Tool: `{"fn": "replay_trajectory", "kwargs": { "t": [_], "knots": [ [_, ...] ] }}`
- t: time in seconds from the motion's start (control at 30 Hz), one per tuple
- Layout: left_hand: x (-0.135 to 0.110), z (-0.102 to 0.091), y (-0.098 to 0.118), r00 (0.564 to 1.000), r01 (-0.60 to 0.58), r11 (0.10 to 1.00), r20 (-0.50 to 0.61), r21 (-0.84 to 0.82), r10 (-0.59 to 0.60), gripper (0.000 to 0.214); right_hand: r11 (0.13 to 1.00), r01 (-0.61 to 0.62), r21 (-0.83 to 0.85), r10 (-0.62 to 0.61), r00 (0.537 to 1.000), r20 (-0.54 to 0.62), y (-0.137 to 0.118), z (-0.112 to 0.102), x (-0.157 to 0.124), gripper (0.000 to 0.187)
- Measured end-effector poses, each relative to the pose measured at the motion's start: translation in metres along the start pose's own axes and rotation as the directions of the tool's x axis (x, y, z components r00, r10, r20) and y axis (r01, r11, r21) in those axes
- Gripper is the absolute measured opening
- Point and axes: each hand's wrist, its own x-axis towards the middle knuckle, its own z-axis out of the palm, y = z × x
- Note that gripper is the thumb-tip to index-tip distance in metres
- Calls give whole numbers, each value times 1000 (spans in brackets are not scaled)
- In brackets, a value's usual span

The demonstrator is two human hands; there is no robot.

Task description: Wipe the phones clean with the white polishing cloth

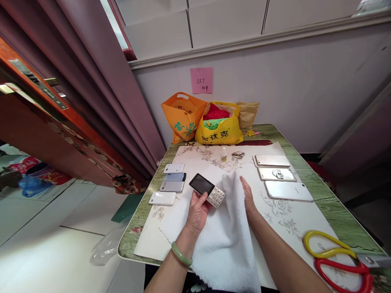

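Keypad phone (208,189), tilted, white cloth (225,244), draped

Towel (226,244) is matt, fluffy cloth – keypad phone (210,191) looks plastic w/ glossy scrn (200,184).

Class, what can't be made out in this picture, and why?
Head view: right hand, fingers partly hidden by the white cloth.
Head view: scissors, blade tips cut off by the right edge.
Head view: small bottle, label wording too small.
Head view: yellow bag, lower contents hidden by its front.

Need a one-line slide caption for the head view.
Left hand holding a keypad phone, right hand holding up a white cloth, between two rows of phones.
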Motion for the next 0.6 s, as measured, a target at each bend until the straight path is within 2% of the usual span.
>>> {"fn": "replay_trajectory", "kwargs": {
  "t": [0.07,0.13,0.27,0.37,0.5,0.6],
  "knots": [
    [-1,0,0,999,-16,1000,35,14,16,54,999,26,-20,-23,988,152,-1,3,-4,62],
    [-1,-1,-1,999,-34,999,32,23,33,52,994,93,-64,-76,969,236,-3,5,-6,61],
    [-1,1,-2,999,-32,999,7,42,31,54,913,318,-257,-235,923,305,-5,8,-9,35],
    [-3,2,-3,999,-46,997,17,58,45,62,798,433,-419,-301,889,344,-4,10,-13,42],
    [-5,2,-3,998,-55,997,29,62,53,70,665,443,-601,-318,896,309,-1,11,-17,57],
    [-5,2,-3,995,-69,995,83,70,63,69,588,439,-679,-268,898,349,2,10,-17,49]
  ]
}}
